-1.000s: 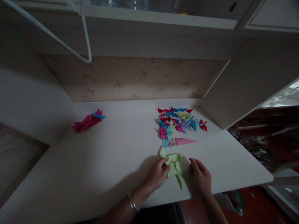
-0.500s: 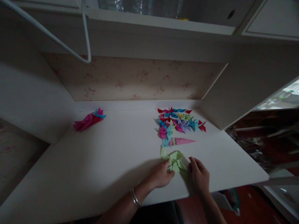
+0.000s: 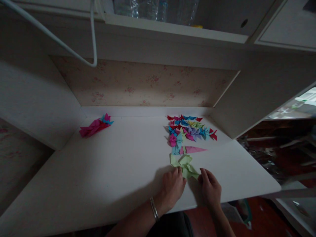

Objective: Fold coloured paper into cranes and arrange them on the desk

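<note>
A light green sheet of origami paper [image 3: 185, 160], partly folded with raised flaps, lies near the table's front edge. My left hand [image 3: 173, 185], with a silver bangle at the wrist, is closed on its lower left part, fingers bent over the paper. At its lower right corner my right hand [image 3: 210, 187] pinches the paper between thumb and fingers. Just beyond lies a long pink folded paper piece [image 3: 195, 149] with light blue and green bands. Behind it sits a cluster of small folded paper figures [image 3: 190, 130] in several colours.
A magenta, red and blue folded paper figure [image 3: 95, 126] rests at the white table's [image 3: 118, 164] back left. A white cable [image 3: 93, 39] hangs at upper left. Above the back wall runs a shelf [image 3: 172, 31] with clear bottles [image 3: 153, 10]. A side panel [image 3: 259, 89] borders the right.
My left hand has turned, its fingers now curled over the green paper. My right hand has come onto the paper's right corner. The view has shifted slightly.
</note>
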A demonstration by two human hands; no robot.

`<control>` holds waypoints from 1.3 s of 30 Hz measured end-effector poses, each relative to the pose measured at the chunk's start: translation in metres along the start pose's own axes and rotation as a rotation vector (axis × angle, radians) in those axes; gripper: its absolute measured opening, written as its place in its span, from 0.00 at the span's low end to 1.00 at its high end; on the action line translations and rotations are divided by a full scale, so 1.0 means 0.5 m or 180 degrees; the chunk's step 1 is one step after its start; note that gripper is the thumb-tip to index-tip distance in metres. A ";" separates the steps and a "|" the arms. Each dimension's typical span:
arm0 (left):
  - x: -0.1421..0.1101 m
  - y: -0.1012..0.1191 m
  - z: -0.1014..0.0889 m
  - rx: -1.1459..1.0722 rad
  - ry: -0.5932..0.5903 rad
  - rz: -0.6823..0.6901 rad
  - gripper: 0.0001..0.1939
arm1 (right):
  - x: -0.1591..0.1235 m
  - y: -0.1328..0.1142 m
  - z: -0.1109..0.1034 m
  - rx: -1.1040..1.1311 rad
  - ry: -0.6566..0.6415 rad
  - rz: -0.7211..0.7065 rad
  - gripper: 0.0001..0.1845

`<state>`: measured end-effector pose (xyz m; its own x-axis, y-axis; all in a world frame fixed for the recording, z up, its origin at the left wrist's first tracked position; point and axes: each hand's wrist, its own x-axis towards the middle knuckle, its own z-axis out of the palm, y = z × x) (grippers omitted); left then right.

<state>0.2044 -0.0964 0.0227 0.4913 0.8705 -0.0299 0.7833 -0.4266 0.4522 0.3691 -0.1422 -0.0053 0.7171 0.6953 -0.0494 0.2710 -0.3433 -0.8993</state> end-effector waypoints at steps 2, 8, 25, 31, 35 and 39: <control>0.000 0.004 0.005 0.0125 0.0050 0.0019 0.22 | -0.004 0.003 0.000 -0.0003 0.0063 0.0023 0.28; -0.002 0.000 -0.002 0.0199 0.0183 0.0112 0.24 | -0.018 0.000 -0.005 0.0063 0.0136 0.0031 0.26; -0.035 -0.271 -0.164 -0.2314 0.0861 -0.0588 0.21 | -0.156 -0.192 0.252 0.0667 -0.2045 -0.0814 0.22; -0.047 -0.304 -0.134 -0.2535 0.1013 -0.0605 0.21 | -0.163 -0.202 0.367 0.0872 -0.2257 -0.0861 0.22; -0.057 -0.309 -0.114 -0.2188 0.1021 -0.0645 0.18 | -0.164 -0.176 0.381 0.0566 -0.2289 -0.1102 0.21; -0.065 -0.304 -0.108 -0.1776 0.1027 -0.0634 0.15 | -0.163 -0.170 0.370 0.0394 -0.2360 -0.1223 0.20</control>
<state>0.0487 -0.0463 0.0032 0.1517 0.9861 0.0683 0.4903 -0.1351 0.8610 0.1688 -0.0528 -0.0055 -0.0296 0.9989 0.0361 0.3067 0.0435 -0.9508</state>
